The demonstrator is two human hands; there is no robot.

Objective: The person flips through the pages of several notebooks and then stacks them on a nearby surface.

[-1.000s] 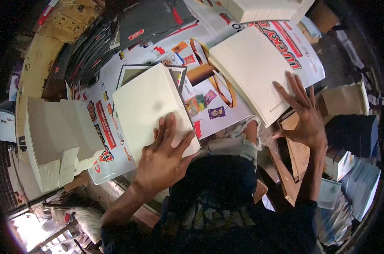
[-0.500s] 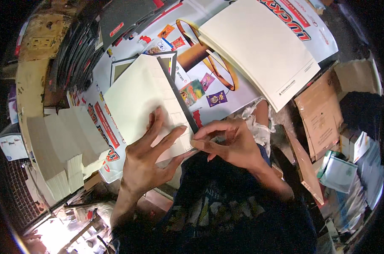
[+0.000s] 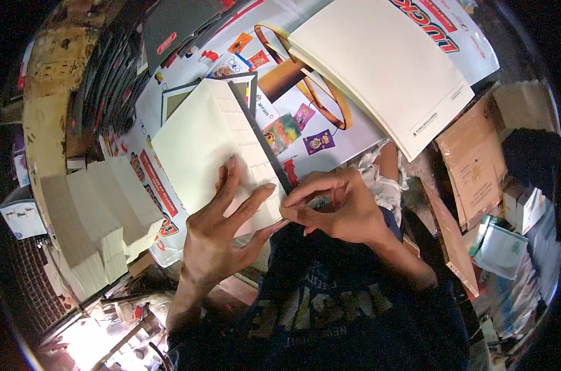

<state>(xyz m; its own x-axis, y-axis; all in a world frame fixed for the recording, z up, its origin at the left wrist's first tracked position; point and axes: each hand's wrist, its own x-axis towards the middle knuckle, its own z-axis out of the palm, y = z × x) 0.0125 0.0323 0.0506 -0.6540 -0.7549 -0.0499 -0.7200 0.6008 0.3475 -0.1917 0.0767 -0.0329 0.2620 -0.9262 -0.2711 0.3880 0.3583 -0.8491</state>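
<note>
A thick block of cream pages (image 3: 194, 136) lies on a dark cover (image 3: 260, 139), whose edge shows along the block's right side. My left hand (image 3: 221, 216) rests on the block with its fingers spread, the thumb reaching toward the near corner. At that corner my right hand (image 3: 336, 207) has its thumb and fingertips pinched together, touching the cover's edge. Whatever lies between those fingertips is too small to make out. Embossed-looking marks run down the right strip of the block.
A printed banner (image 3: 348, 148) covers the table. Large cream sheets (image 3: 379, 68) lie at the right. Page blocks (image 3: 101, 204) are stacked on the left, with dark covers (image 3: 110, 74) piled behind them. A cardboard box (image 3: 472, 164) stands at the far right.
Both hands keep nearly the same pose at the block's near corner. The view has shifted slightly; the block and cover look unmoved.
</note>
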